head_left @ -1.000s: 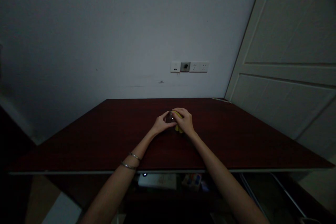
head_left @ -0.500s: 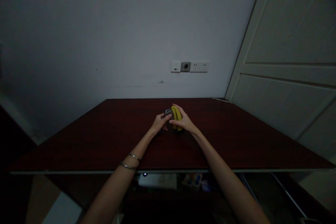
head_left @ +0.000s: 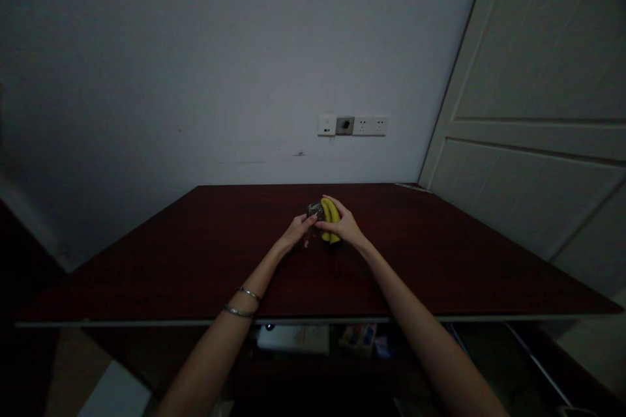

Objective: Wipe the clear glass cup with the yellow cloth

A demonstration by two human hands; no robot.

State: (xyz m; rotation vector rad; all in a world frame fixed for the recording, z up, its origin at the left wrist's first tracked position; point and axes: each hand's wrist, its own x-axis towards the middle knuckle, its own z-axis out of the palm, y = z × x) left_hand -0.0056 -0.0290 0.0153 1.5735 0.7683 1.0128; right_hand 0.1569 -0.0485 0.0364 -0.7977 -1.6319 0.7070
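Observation:
A small bunch of yellow bananas (head_left: 330,214) is held just above the middle of the dark red table (head_left: 195,254). My right hand (head_left: 346,227) is wrapped round the bunch from the right and below. My left hand (head_left: 296,232) reaches in from the left and pinches a small grey piece (head_left: 313,210) at the stem end of the bunch; I cannot make out what that piece is. Two thin bracelets (head_left: 243,300) sit on my left wrist.
A white wall with a row of sockets (head_left: 353,125) stands behind the table. A pale panelled door (head_left: 533,137) is at the right. Under the table's front edge lie a white box (head_left: 293,337) and small coloured items (head_left: 359,336).
The bunch has been lifted and turned so its yellow side shows; before, my right hand lay over it on the table. My left fingers have shifted to the grey stem end.

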